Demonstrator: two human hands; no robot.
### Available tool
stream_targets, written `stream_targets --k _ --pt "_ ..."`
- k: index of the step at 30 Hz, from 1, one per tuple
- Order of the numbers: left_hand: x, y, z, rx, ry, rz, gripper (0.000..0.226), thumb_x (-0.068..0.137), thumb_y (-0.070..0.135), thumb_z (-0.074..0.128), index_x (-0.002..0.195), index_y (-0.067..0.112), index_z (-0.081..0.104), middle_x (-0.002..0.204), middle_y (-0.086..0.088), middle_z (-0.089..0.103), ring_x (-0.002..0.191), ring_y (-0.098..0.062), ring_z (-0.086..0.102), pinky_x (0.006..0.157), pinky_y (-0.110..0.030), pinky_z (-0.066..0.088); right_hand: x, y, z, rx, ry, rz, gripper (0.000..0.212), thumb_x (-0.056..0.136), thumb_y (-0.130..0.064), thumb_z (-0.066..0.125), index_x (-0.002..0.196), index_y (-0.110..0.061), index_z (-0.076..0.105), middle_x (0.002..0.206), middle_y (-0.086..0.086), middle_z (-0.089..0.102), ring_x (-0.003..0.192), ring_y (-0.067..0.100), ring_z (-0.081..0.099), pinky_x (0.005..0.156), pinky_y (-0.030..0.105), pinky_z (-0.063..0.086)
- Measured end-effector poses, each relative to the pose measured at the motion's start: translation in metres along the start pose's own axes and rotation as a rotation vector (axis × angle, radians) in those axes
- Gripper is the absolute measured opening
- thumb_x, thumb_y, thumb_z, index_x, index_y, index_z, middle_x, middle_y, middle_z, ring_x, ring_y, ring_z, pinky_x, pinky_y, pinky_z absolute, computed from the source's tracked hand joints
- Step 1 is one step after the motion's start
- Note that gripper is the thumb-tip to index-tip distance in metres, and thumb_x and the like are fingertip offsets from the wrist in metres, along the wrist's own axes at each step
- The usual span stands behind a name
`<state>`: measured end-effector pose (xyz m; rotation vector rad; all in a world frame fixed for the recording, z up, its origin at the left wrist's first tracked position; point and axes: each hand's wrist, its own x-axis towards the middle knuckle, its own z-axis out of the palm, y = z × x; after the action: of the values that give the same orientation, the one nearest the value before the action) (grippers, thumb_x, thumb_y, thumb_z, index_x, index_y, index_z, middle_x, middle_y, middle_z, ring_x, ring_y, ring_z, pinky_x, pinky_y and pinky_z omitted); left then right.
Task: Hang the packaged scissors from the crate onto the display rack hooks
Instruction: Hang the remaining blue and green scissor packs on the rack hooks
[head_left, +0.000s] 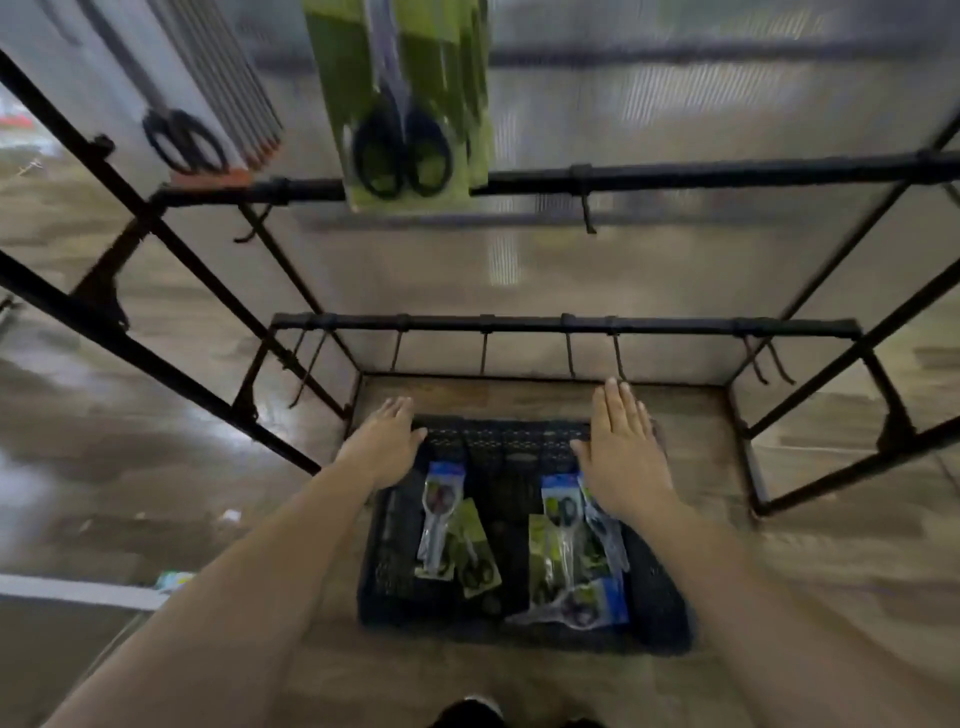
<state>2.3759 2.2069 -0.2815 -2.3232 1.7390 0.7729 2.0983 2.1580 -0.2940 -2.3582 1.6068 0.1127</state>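
A dark plastic crate (660, 603) sits on the floor under the black display rack (675, 174). Several packaged scissors lie inside it: a blue-topped pack (439, 519) and a green pack (475, 551) on the left, more packs (558, 540) on the right. My left hand (384, 441) reaches flat over the crate's far left corner, holding nothing. My right hand (621, 452) is stretched out flat above the far right side, fingers straight, also empty. Green packs of scissors (405, 104) hang from the rack's upper bar, white packs (182, 104) beside them at the left.
The lower rack bar (519, 323) carries several bare hooks (618, 358) just beyond my fingertips. Another bare hook (587, 208) hangs on the middle bar. Rack legs and diagonal bars stand at both sides. The floor is wood-patterned. My shoe (472, 714) shows at the bottom edge.
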Motion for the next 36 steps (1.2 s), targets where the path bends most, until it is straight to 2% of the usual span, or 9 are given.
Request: stream_targets --k 6,10,15,19,22,26,29,33,36 --pt "0.082 -0.029 0.160 -0.022 -0.196 -0.039 0.059 0.103 0.033 0.026 0.151 0.007 0.004 0.159 -0.008 0.006 0.146 -0.022 0.006 0.117 -0.032 0.014 0.035 0.037 0.174 0.003 -0.146 0.037 0.066 0.102 -0.039 0.024 0.149 -0.003 -0.006 0.158 0.011 -0.014 0.145 0.023 -0.016 0.117 0.034 -0.008" --pt "0.130 -0.045 0.260 -0.054 -0.227 -0.047 0.054 0.102 0.033 0.032 0.149 0.013 0.018 0.147 -0.013 0.036 0.128 -0.029 0.043 0.102 -0.035 0.038 0.066 0.053 0.275 -0.029 -0.208 0.043 0.067 0.103 -0.039 0.022 0.149 -0.001 -0.008 0.157 0.012 -0.016 0.145 0.025 -0.015 0.118 0.035 -0.005" --pt "0.199 -0.063 0.348 -0.026 -0.220 0.023 0.043 0.100 0.026 0.037 0.140 0.011 0.032 0.134 -0.018 0.044 0.111 -0.032 0.051 0.091 -0.036 0.043 0.114 0.070 0.364 -0.031 -0.297 -0.004 0.061 0.102 -0.023 0.029 0.150 -0.004 -0.005 0.158 0.010 -0.014 0.145 0.023 -0.014 0.118 0.034 0.000" --pt "0.242 -0.067 0.379 0.391 -0.221 0.102 0.022 0.092 0.008 0.046 0.111 0.008 0.057 0.106 -0.014 0.060 0.096 -0.029 0.059 0.072 -0.034 0.047 0.154 0.088 0.411 -0.073 -0.355 -0.061 0.072 0.090 -0.010 0.051 0.148 -0.004 0.010 0.155 0.012 0.014 0.145 0.027 0.008 0.115 0.036 0.021" --pt "0.267 -0.060 0.398 0.700 -0.142 0.154 0.025 0.087 0.010 0.051 0.109 0.014 0.062 0.113 -0.006 0.061 0.112 -0.026 0.054 0.085 -0.034 0.041 0.176 0.095 0.437 -0.114 -0.416 -0.032 0.073 0.085 -0.005 0.058 0.146 -0.006 0.018 0.151 0.014 0.022 0.141 0.030 0.020 0.107 0.039 0.033" --pt "0.280 -0.065 0.411 0.629 0.013 0.077 0.038 0.091 0.023 0.047 0.129 0.013 0.048 0.132 -0.006 0.049 0.128 -0.026 0.038 0.100 -0.038 0.032 0.197 0.099 0.448 -0.123 -0.429 -0.037 0.071 0.093 -0.015 0.052 0.150 -0.013 0.010 0.156 0.015 0.003 0.143 0.036 0.006 0.113 0.041 0.021" --pt "0.272 -0.071 0.415 0.620 -0.036 0.053 0.073 0.078 0.055 0.062 0.135 0.015 0.041 0.138 -0.006 0.040 0.129 -0.027 0.032 0.103 -0.041 0.028 0.198 0.100 0.454 -0.164 -0.422 0.017 0.075 0.088 -0.025 0.059 0.147 -0.012 0.015 0.150 0.015 0.015 0.139 0.037 0.017 0.112 0.041 0.021" --pt "0.264 -0.076 0.421 0.657 -0.043 0.062 0.091 0.072 0.064 0.062 0.143 0.016 0.031 0.144 -0.007 0.031 0.133 -0.029 0.024 0.108 -0.047 0.020 0.194 0.100 0.458 -0.178 -0.528 0.078 0.103 0.086 -0.047 0.061 0.150 -0.012 -0.012 0.158 0.013 -0.008 0.144 0.037 -0.003 0.116 0.042 0.011" --pt "0.260 -0.075 0.421 0.664 -0.008 0.106 0.080 0.073 0.062 0.063 0.135 0.017 0.041 0.141 -0.006 0.034 0.132 -0.028 0.026 0.109 -0.047 0.019 0.191 0.099 0.453 -0.214 -0.420 0.031 0.104 0.077 -0.050 0.069 0.149 -0.009 0.007 0.151 0.013 0.017 0.138 0.034 0.017 0.111 0.041 0.023"
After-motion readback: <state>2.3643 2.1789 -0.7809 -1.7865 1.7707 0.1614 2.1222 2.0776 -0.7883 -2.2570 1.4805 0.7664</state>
